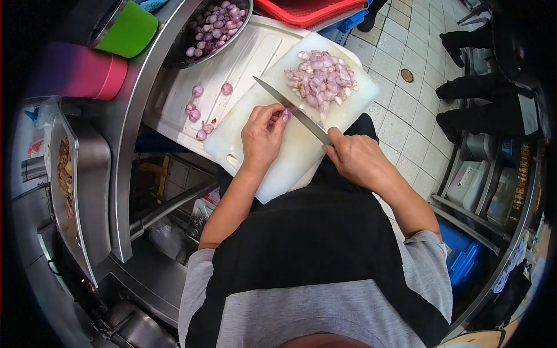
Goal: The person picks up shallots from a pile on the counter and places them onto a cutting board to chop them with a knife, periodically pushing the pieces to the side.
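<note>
A white cutting board lies in front of me. My left hand pins a small pink shallot against the board with its fingertips. My right hand grips the handle of a long knife, and the blade rests across the shallot beside my left fingers. A pile of cut shallot pieces sits at the far end of the board. A few whole peeled shallots lie on the white tray to the left.
A metal bowl of peeled shallots stands at the far left, on a ribbed white tray. A red basket sits behind the board. Steel pans with scraps are at left. Someone's dark shoes stand on the tiled floor at right.
</note>
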`<state>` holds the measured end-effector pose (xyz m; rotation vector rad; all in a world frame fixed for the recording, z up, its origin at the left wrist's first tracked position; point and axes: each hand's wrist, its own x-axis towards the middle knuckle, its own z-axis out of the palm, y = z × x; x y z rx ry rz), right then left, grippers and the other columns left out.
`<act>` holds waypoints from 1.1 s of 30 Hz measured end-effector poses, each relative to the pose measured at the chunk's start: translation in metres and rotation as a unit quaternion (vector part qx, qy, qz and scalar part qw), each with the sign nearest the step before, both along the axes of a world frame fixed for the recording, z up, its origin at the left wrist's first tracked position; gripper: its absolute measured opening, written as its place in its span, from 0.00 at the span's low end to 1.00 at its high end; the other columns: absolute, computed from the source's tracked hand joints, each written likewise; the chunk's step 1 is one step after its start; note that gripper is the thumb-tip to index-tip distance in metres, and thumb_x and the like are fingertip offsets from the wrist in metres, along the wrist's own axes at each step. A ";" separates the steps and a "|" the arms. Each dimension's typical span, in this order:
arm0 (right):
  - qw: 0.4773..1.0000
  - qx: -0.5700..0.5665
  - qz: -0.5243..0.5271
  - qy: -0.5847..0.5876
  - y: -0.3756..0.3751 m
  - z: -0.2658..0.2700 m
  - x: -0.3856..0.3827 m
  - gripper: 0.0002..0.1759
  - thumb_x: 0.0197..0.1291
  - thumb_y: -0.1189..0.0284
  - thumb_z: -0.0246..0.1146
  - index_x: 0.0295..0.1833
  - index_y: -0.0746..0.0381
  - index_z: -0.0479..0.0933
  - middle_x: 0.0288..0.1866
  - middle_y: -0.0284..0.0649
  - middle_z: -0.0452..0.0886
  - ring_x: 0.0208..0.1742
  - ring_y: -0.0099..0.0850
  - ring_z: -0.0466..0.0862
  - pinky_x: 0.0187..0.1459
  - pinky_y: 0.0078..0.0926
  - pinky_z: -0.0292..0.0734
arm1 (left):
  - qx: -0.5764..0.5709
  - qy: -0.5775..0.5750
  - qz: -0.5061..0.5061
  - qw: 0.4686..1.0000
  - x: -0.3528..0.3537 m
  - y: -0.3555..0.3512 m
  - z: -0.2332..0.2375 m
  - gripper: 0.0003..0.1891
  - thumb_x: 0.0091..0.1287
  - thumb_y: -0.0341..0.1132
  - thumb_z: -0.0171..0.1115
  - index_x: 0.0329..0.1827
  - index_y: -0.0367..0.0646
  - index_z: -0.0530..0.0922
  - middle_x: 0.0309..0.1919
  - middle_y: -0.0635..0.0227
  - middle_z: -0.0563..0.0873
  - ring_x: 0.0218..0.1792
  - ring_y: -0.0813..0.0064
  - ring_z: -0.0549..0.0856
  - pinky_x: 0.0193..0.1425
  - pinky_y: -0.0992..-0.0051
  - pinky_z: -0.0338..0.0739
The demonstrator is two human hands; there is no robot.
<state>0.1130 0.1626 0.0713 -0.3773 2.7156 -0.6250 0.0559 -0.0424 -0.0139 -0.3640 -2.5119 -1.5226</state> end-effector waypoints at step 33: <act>1.000 -0.023 -0.012 0.004 -0.010 0.000 -0.009 0.15 0.71 0.65 0.58 0.42 0.68 0.68 0.26 0.59 0.81 0.33 0.59 0.83 0.37 0.54 0.77 | 0.013 0.009 0.010 1.000 0.002 0.001 -0.001 0.08 0.63 0.26 0.69 0.45 0.38 0.83 0.36 0.63 0.85 0.32 0.72 0.86 0.39 0.74 0.81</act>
